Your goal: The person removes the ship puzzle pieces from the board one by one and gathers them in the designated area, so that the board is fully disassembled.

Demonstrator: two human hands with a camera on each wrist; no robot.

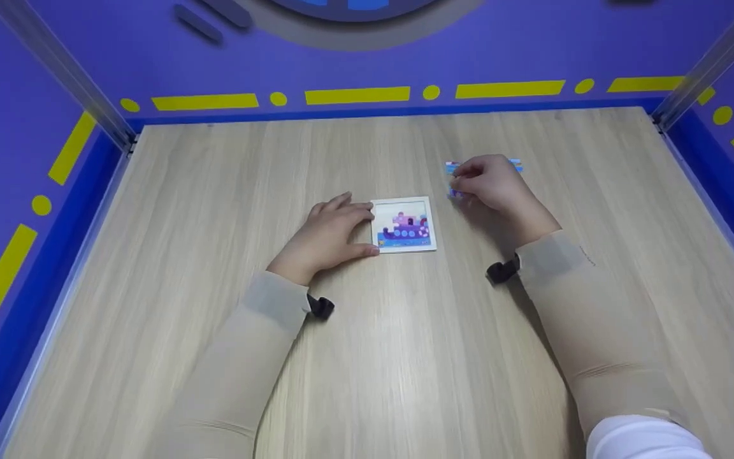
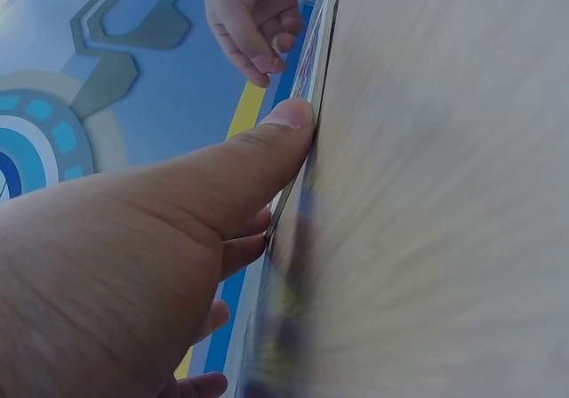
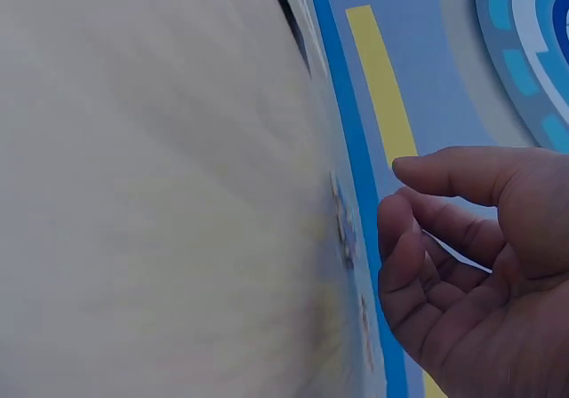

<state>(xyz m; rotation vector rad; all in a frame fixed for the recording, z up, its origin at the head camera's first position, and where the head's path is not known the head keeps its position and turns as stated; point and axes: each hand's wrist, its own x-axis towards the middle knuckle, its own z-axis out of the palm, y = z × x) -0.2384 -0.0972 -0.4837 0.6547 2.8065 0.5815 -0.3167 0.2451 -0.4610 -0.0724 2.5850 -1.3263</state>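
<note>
A square white-framed jigsaw puzzle (image 1: 403, 246) with a pink and purple boat picture lies flat on the table. At its left side is my left hand (image 1: 332, 236), thumb on the near left corner and a fingertip on the far left edge. The left wrist view shows that thumb (image 2: 289, 118) against the rim. To the right, my right hand (image 1: 494, 185) is over several loose puzzle pieces (image 1: 515, 163), partly hiding them. In the right wrist view its bent fingers (image 3: 400, 260) are near the thumb, nothing visible between them, and pieces (image 3: 345, 229) lie beyond.
The wood-grain table (image 1: 367, 357) is bounded at the back and sides by blue-purple panels (image 1: 214, 64) with yellow markings. A small black wrist mount (image 1: 321, 308) sits on the left sleeve, another (image 1: 503, 272) on the right.
</note>
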